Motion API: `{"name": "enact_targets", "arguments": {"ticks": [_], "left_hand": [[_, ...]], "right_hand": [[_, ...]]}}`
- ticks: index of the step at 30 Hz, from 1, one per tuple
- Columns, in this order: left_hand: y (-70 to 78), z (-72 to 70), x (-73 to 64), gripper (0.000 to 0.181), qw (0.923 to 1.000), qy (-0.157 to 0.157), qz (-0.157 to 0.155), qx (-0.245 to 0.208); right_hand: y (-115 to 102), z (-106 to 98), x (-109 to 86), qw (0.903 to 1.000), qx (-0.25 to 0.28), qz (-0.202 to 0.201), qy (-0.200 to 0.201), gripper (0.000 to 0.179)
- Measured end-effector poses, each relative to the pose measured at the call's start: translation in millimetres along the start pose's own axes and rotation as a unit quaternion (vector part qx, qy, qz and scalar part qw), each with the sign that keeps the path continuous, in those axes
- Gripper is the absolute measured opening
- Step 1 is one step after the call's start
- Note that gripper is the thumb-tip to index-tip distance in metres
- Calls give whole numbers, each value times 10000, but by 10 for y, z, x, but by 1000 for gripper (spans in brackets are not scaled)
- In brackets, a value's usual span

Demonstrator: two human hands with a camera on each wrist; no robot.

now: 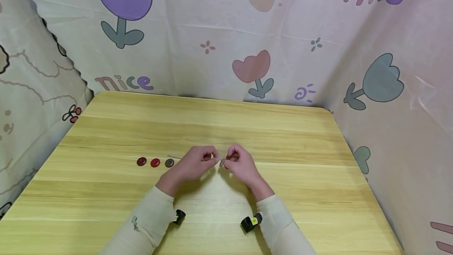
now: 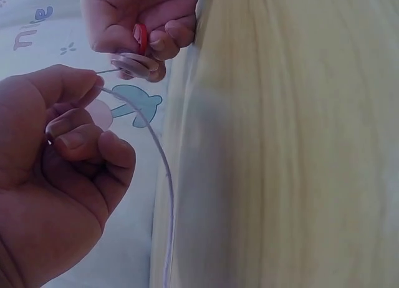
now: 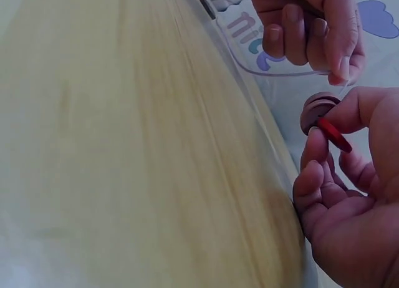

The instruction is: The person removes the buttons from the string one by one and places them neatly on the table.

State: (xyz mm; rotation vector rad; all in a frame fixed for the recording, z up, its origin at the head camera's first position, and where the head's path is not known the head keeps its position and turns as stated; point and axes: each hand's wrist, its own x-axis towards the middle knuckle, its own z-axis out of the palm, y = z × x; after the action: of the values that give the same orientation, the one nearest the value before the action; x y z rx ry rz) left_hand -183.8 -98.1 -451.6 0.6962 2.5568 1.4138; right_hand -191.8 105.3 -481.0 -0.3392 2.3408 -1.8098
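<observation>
Above the table my left hand (image 1: pixel 196 163) pinches a thin pale cord (image 2: pixel 168 176) between thumb and index finger, its other fingers curled in. The cord hangs in a curve from the fingertips. Close by on the right, my right hand (image 1: pixel 243 166) pinches brown buttons (image 3: pixel 318 110) and a red button (image 3: pixel 336 136) between thumb and fingers. The cord's end runs from the left fingertips to the brown buttons; whether it passes through a hole cannot be made out. Left of the hands, a dark red button (image 1: pixel 141 161), a red button (image 1: pixel 155 162) and a brown button (image 1: pixel 169 163) lie in a row.
The wooden table (image 1: pixel 283 137) has printed cloth (image 1: pixel 191 7) hanging behind it and along both sides. Black wrist cameras show beside the left sleeve (image 1: pixel 148 215) and the right sleeve (image 1: pixel 283 223).
</observation>
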Motion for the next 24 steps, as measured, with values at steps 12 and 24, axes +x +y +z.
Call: {"name": "enact_targets", "arguments": {"ticks": [12, 24], "left_hand": [[-26, -28, -6, 10, 9987, 191, -453, 138], [-23, 5, -17, 8, 9989, 234, -403, 67]], "right_hand": [[-364, -34, -111, 9940, 813, 77, -733, 8], [14, -82, -9, 9863, 502, -405, -1519, 10]]}}
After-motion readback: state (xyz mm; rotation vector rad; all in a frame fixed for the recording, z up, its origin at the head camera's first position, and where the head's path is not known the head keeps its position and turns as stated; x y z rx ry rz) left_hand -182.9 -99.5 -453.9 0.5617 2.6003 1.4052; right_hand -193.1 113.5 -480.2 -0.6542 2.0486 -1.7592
